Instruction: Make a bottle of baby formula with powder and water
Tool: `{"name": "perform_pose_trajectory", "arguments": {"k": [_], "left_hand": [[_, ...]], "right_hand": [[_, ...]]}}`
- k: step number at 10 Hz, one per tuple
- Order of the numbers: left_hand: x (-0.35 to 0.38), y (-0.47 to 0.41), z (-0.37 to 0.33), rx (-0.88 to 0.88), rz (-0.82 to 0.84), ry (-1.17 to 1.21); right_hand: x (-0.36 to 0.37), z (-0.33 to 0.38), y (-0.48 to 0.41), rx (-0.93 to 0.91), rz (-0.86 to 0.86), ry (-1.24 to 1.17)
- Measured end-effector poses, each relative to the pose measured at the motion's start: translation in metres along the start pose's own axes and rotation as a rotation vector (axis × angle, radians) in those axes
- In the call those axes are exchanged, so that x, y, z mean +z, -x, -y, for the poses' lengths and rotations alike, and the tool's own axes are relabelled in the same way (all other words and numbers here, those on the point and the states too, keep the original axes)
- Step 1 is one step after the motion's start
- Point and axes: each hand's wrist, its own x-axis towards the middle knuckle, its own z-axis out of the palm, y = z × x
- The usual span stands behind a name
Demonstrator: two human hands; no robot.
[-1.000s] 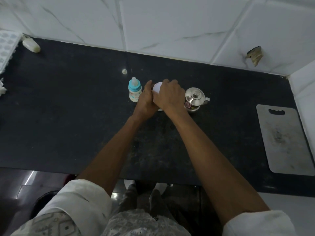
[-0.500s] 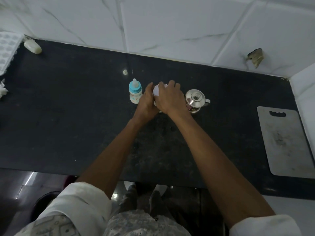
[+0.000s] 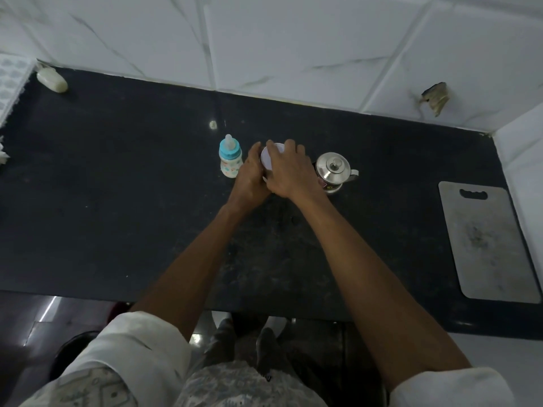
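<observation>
Both hands have barely shifted: left hand [image 3: 249,179] curls around the white-lidded container [image 3: 271,156], right hand [image 3: 289,171] fingers grip its lid, near the countertop's [image 3: 117,201] back edge.

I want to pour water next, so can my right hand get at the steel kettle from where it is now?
Probably yes. The right hand is on the white-lidded container, and the steel kettle stands right beside it on the counter with nothing between; it would first have to release its grip.
</observation>
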Motion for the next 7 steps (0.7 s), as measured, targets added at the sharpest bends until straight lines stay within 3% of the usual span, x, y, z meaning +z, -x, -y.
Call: {"name": "perform_pose_trajectory", "arguments": {"k": [3, 4, 5, 7], "left_hand": [[0.003, 0.006, -0.003, 0.036, 0.019, -0.039], [0.001, 0.013, -0.009, 0.104, 0.116, -0.135], [-0.003, 0.022, -0.01, 0.08, 0.115, -0.199], [-0.016, 0.02, -0.032, 0.258, -0.01, -0.488]], "right_hand": [[0.008, 0.0, 0.01, -0.007, -0.042, -0.038], [0.009, 0.001, 0.017, 0.008, -0.019, -0.072], [0.012, -0.002, 0.027, 0.034, -0.075, -0.067], [0.004, 0.002, 0.044, 0.081, -0.33, -0.015]]}}
